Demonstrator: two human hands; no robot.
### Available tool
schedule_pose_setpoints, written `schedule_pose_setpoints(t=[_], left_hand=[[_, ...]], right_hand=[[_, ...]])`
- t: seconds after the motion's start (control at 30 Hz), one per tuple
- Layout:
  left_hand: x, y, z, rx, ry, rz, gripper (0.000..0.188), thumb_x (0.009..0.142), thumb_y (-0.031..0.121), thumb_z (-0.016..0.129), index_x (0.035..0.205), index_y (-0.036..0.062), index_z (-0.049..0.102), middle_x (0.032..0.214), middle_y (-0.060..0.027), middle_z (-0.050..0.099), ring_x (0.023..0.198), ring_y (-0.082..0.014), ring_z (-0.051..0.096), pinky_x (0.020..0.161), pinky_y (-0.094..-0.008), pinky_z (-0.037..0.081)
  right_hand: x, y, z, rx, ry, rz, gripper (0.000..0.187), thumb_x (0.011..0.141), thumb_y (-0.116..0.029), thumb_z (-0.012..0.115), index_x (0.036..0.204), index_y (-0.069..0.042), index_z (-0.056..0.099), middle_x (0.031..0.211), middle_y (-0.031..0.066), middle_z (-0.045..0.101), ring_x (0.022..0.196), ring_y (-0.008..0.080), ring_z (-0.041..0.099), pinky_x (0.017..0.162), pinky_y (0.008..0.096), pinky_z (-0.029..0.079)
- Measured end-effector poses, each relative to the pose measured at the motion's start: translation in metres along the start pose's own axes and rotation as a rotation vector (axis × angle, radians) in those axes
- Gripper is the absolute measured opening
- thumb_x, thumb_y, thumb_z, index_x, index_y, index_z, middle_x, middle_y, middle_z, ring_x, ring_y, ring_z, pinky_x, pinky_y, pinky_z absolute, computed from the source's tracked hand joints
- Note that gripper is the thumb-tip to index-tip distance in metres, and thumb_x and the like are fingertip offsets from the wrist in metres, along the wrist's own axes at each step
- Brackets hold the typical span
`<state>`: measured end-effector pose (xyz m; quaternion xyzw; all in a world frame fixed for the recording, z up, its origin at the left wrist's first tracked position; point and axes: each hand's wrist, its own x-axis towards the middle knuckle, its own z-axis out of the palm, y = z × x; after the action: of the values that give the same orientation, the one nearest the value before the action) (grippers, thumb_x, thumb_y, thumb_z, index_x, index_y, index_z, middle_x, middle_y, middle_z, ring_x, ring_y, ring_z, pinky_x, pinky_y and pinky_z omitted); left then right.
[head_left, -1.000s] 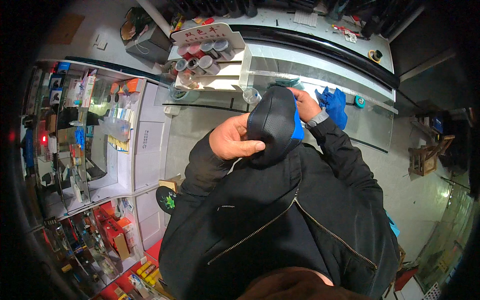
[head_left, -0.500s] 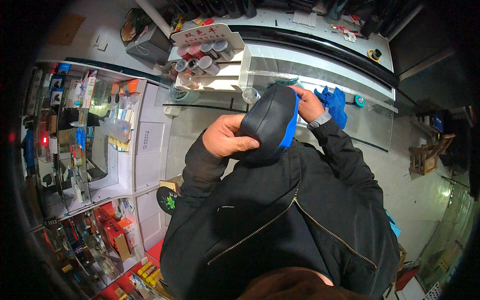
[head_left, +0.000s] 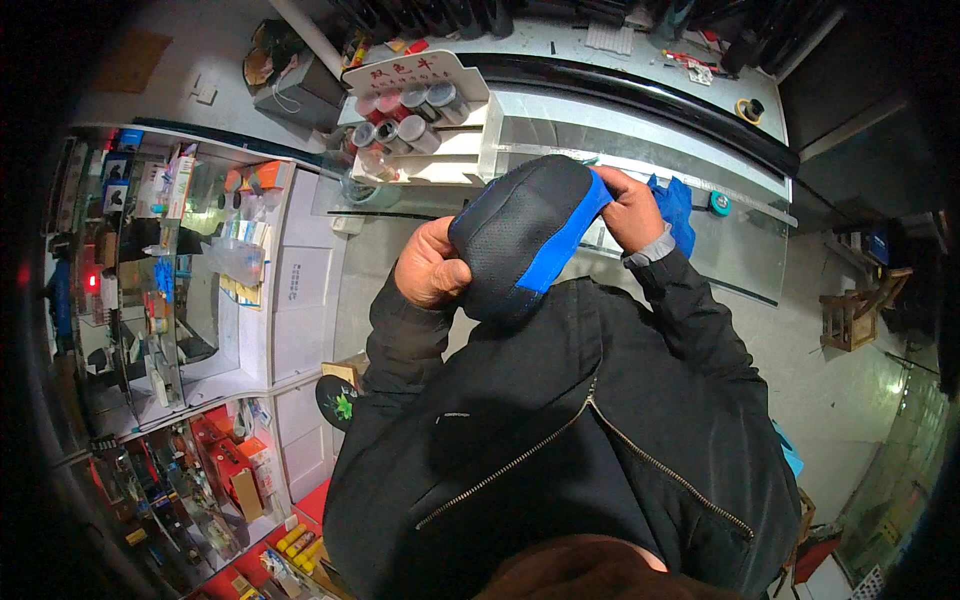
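Up in front of my chest is a padded black cushion (head_left: 520, 225) with perforated fabric and a bright blue side panel; its exact kind is unclear. My left hand (head_left: 432, 265) grips its left end, thumb on the near face and the other fingers partly hidden behind. At the upper right end my right hand (head_left: 630, 207) pinches the blue edge, a grey band round its wrist. Just beyond that hand lies a crumpled blue cloth or bag (head_left: 678, 212) on the glass counter (head_left: 735, 260).
A white stepped rack (head_left: 460, 145) with several lidded jars stands behind the cushion. A long glossy black strip (head_left: 640, 100) crosses the back. A teal round item (head_left: 719, 202) sits right of the blue cloth. Stocked glass shelves (head_left: 190, 300) line the left; a wooden stool (head_left: 850, 315) is far right.
The cushion has turned and shifted a little left, so more of its blue panel shows. My left hand has moved left with it; my right hand keeps its hold on the edge.
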<state>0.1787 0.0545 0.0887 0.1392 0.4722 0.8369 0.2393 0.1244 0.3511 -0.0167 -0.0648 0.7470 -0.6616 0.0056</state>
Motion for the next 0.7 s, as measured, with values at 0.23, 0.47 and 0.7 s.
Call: schedule_pose_setpoints(t=[0.23, 0.47, 0.7], left_hand=[[0.005, -0.006, -0.006, -0.07, -0.039, 0.093, 0.061, 0.083, 0.03, 0.088, 0.126, -0.0063, 0.066, 0.118, -0.0158, 0.074, 0.103, -0.0218, 0.072, 0.092, -0.0334, 0.057], [0.006, -0.005, -0.008, -0.095, -0.026, 0.087, 0.068, 0.083, 0.029, 0.085, 0.134, -0.0078, 0.06, 0.121, -0.0174, 0.073, 0.104, -0.0219, 0.072, 0.092, -0.0322, 0.057], [0.007, -0.003, -0.006, -0.122, -0.046, 0.067, 0.07, 0.082, 0.027, 0.082, 0.138, -0.0081, 0.057, 0.128, -0.0182, 0.07, 0.111, -0.0239, 0.07, 0.099, -0.0351, 0.055]], right_hand=[[-0.001, -0.013, -0.003, -0.035, 0.03, -0.087, 0.03, 0.092, -0.008, 0.073, 0.122, -0.003, 0.073, 0.112, 0.0131, 0.076, 0.101, 0.0215, 0.073, 0.088, 0.0327, 0.057], [-0.003, -0.016, -0.001, -0.037, 0.047, -0.127, 0.03, 0.091, -0.008, 0.074, 0.121, -0.003, 0.074, 0.11, 0.0126, 0.076, 0.099, 0.0209, 0.073, 0.088, 0.0321, 0.056], [-0.002, -0.016, -0.001, -0.021, 0.028, -0.121, 0.03, 0.091, -0.008, 0.075, 0.12, -0.003, 0.074, 0.11, 0.0121, 0.076, 0.099, 0.0199, 0.073, 0.088, 0.0318, 0.056]])
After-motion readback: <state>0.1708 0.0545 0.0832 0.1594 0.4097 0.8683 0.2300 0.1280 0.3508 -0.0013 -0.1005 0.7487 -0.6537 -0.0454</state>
